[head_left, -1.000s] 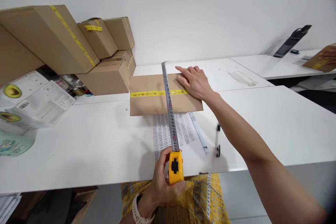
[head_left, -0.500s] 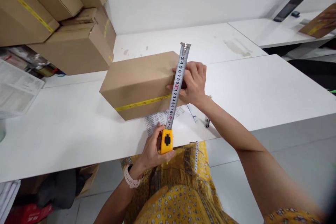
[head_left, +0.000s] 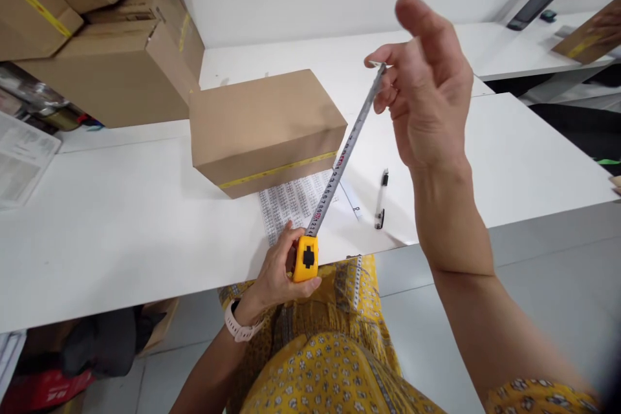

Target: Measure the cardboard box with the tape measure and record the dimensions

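A yellow tape measure [head_left: 306, 260] is gripped in my left hand [head_left: 276, 272], whose fingers and thumb wrap its case near the table's front edge. Its metal blade [head_left: 334, 182] runs out up and to the right, past the right end of a closed cardboard box [head_left: 266, 123] with yellow tape along its side. At the blade's hooked tip is my right hand [head_left: 431, 90], raised and slightly blurred. Its thumb sticks out apart while the fingers curl beside the tip, seemingly touching it. Under the blade lies a printed sheet [head_left: 295, 204], partly beneath the box.
A pen [head_left: 381, 199] lies right of the sheet on the white table [head_left: 121, 226]. Stacked cardboard boxes [head_left: 121, 71] stand at the back left, near a clear plastic container [head_left: 24, 158]. Another person's hand [head_left: 606, 29] is on a box at the far right.
My right hand has left the cardboard box and risen up and right to the blade's tip. The blade now leans further right. The box sits turned slightly, and the pen is fully visible.
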### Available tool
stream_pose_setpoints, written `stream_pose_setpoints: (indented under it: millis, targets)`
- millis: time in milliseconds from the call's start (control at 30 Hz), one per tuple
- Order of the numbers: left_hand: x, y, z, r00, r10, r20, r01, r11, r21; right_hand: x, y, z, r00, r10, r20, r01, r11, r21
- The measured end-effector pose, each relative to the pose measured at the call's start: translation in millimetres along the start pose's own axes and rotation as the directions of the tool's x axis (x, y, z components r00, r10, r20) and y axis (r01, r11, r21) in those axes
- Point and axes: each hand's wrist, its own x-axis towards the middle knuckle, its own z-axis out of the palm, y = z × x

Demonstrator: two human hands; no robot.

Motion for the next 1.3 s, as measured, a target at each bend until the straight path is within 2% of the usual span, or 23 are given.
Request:
stream_pose_setpoints:
  millis: [100, 200, 267, 300, 400, 467, 533, 600, 667, 700, 733, 767, 800, 867, 933, 1000, 1067, 1100, 1167, 1233, 1300]
  targets:
    - [-3, -2, 0.4, 0.999, 0.032, -0.004, -0.033, 0.999, -0.030, -7, -5, -3, 0.999, 0.053, -0.009, -0.053, 0.997, -0.062]
    - [-6, 1, 2.3, 0.999, -0.022, 0.024, 0.026, 0.984, -0.176, -30, -6, -6, 0.996, 0.052, -0.075, -0.058, 0.995, -0.077]
    - [-6, 3, 5.0, 0.999, -0.044, 0.019, 0.048, 0.957, -0.286, -60, -7, -3, 0.994, 0.070, -0.083, -0.074, 0.996, -0.047]
    - [-5, 4, 7.0, 0.999, -0.040, -0.004, 0.036, 0.943, -0.330, -78, -7, 2, 0.991, 0.118, -0.055, -0.121, 0.992, -0.047]
    - [-2, 3, 13.6, 0.996, 0.006, -0.093, -0.042, 0.923, -0.382, -137, -2, 20, 0.954, 0.281, 0.103, -0.273, 0.959, -0.079]
    - [0, 3, 15.6, 0.991, 0.038, -0.126, -0.083, 0.921, -0.379, -166, 6, 26, 0.938, 0.298, 0.179, -0.267, 0.947, -0.180]
    - [0, 4, 12.3, 0.986, 0.052, -0.155, -0.104, 0.933, -0.345, -180, 18, 20, 0.936, 0.321, 0.145, -0.259, 0.906, -0.334]
    - [0, 8, 2.4, 0.975, 0.056, -0.215, -0.107, 0.967, -0.233, -179, 31, 0, 0.933, 0.355, -0.057, -0.327, 0.771, -0.547]
    - [2, 15, -12.4, 0.953, 0.067, -0.295, -0.080, 0.996, -0.032, -171, 46, -27, 0.880, 0.360, -0.309, -0.462, 0.501, -0.732]
    - [4, 18, -20.4, 0.941, 0.078, -0.328, -0.052, 0.995, 0.089, -166, 52, -40, 0.847, 0.381, -0.370, -0.504, 0.358, -0.786]
    - [8, 20, -28.2, 0.932, 0.090, -0.352, -0.016, 0.978, 0.209, -162, 58, -51, 0.819, 0.432, -0.376, -0.509, 0.248, -0.824]
    - [12, 22, -35.3, 0.925, 0.100, -0.366, 0.025, 0.946, 0.322, -158, 63, -59, 0.799, 0.489, -0.350, -0.485, 0.180, -0.856]
    - [17, 23, -41.4, 0.923, 0.109, -0.368, 0.064, 0.902, 0.427, -156, 67, -66, 0.787, 0.541, -0.298, -0.443, 0.158, -0.883]
    - [25, 21, -50.2, 0.932, 0.110, -0.344, 0.129, 0.787, 0.603, -154, 72, -72, 0.788, 0.591, -0.173, -0.358, 0.209, -0.910]
    - [32, 15, -54.7, 0.954, 0.097, -0.285, 0.147, 0.675, 0.723, -154, 72, -75, 0.813, 0.576, -0.087, -0.329, 0.331, -0.885]
    - [34, 11, -54.3, 0.968, 0.099, -0.232, 0.128, 0.601, 0.789, -155, 67, -78, 0.820, 0.569, -0.070, -0.415, 0.504, -0.758]
    - [33, 9, -46.7, 0.962, 0.165, -0.219, 0.088, 0.571, 0.816, -154, 57, -82, 0.802, 0.594, -0.064, -0.547, 0.688, -0.477]
    - [32, 10, -39.5, 0.950, 0.221, -0.220, 0.056, 0.572, 0.819, -154, 51, -83, 0.792, 0.608, -0.047, -0.591, 0.746, -0.308]
    - [31, 14, -17.8, 0.926, 0.335, -0.174, -0.065, 0.596, 0.801, -154, 41, -81, 0.795, 0.606, -0.027, -0.607, 0.793, -0.056]
    - [32, 19, 10.9, 0.921, 0.385, -0.054, -0.218, 0.627, 0.748, -156, 35, -73, 0.802, 0.596, -0.030, -0.596, 0.803, 0.028]
    - [35, 23, 40.3, 0.935, 0.344, 0.083, -0.297, 0.636, 0.713, -158, 36, -60, 0.807, 0.585, -0.074, -0.586, 0.810, 0.012]
